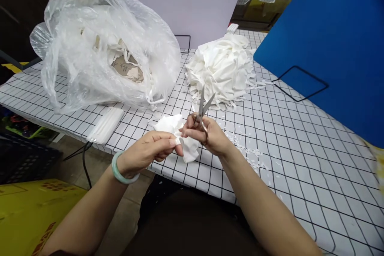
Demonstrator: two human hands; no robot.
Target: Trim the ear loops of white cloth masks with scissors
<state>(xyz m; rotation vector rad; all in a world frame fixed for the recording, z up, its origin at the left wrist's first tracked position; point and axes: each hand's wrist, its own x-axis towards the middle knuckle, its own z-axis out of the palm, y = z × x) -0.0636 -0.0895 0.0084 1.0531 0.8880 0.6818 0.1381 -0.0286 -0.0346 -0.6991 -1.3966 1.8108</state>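
A piece of thin white fabric [189,150] is pinched in my left hand [156,146], between thumb and fingers. My right hand [207,132] has its fingers through the handles of a pair of scissors [201,108], whose blades point up and away, slightly apart. The right fingertips reach the fabric's edge beside my left hand; whether they grip it I cannot tell. Behind the hands rises a heap of similar white fabric pieces [223,64]. Small white clippings [253,152] lie scattered on the table to the right of my right hand.
A large clear plastic bag [90,52] holding white pieces stands at the back left of the gridded tablecloth [300,160]. In front of it lies a white power strip or similar flat white block [106,125]. A blue panel [327,48] stands at right, a pale panel [180,4] behind.
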